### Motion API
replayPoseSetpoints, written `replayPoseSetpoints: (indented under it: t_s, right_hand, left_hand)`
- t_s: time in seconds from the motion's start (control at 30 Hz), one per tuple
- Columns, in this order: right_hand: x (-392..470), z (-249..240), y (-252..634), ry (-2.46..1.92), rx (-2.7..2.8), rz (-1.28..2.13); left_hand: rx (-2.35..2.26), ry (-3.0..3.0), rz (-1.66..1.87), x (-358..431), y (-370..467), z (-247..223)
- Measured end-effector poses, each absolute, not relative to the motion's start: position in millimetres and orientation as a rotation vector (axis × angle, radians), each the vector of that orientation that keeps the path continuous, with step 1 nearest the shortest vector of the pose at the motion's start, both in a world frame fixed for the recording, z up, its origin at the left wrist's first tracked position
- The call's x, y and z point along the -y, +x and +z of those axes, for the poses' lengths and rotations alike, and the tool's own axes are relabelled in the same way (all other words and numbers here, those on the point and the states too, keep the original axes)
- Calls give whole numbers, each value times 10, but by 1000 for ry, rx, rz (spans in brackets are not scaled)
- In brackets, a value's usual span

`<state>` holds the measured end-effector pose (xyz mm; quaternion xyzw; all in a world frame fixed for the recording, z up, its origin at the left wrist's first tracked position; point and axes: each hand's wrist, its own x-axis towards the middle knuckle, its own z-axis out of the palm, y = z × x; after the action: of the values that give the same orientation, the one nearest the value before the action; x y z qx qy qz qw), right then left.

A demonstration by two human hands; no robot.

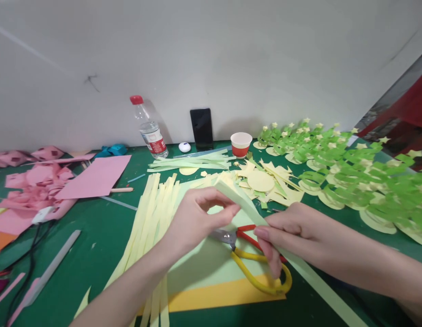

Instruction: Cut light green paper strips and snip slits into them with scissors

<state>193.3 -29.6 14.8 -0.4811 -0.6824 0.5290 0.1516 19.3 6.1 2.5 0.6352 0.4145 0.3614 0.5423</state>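
Observation:
A long pale green paper strip [320, 277] runs slantwise through both hands. Near its far end, my left hand [197, 215] pinches it between thumb and fingers. Further down, my right hand [299, 231] grips the same strip, thumb on top. Below my hands, scissors [286, 286] with yellow and red handles lie on a light green paper sheet [197, 272]; my right fingers hide part of the handles. An orange-yellow sheet [211, 299] shows under the green one. Long pale yellow strips [146, 218] lie left of my hands.
Behind are pale green strips [197, 160], a bottle [151, 131], a phone [201, 129] and a paper cup [241, 145]. Yellow scraps [261, 180] lie centre right. Green spiral paper pieces with stars [336, 159] fill the right; pink paper [95, 177] and a cable [32, 259] lie left.

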Motion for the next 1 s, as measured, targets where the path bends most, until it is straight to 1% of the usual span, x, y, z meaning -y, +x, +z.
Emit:
replayPoseSetpoints:
  t_s: [0.23, 0.3, 0.37, 0.43, 0.5, 0.57, 0.63, 0.73, 0.83, 0.9, 1.0]
  right_hand:
    - [337, 172, 1980, -1423, 1919, 1607]
    - [342, 191, 1983, -1413, 1938, 1600]
    - [335, 201, 1974, -1369, 1921, 1552]
    - [315, 191, 1952, -1324, 1872, 1472]
    - [285, 155, 1920, -1320, 1865, 1398]
    - [258, 97, 1882, -1361, 1909, 1325]
    - [245, 31, 1842, -1418, 1977, 1239]
    - [250, -46, 1790, -1511, 2052, 1097]
    - [255, -71, 1766, -1536, 2069, 1034]
    - [249, -66, 1766, -1503, 2042, 1063]
    - [239, -48, 1780, -1455, 1970, 1210]
  left_hand:
    - [-1054, 1343, 1131, -300, 40, 28]
    - [-1067, 1264, 1272, -357, 19, 10]
    - [-1018, 1213, 1333, -377, 31, -13]
    - [-928, 1230, 1237, -346, 72, -33]
    - [-886, 1321, 1058, -272, 128, -36]
    - [-930, 1440, 915, -182, 180, -19]
    - [-1002, 1522, 846, -108, 219, 9]
    - [-1050, 1535, 845, -61, 249, 41]
    - [-1080, 1503, 857, -68, 254, 43]
    - [-1063, 1457, 861, -77, 249, 34]
    - [-963, 1378, 868, -80, 233, 14]
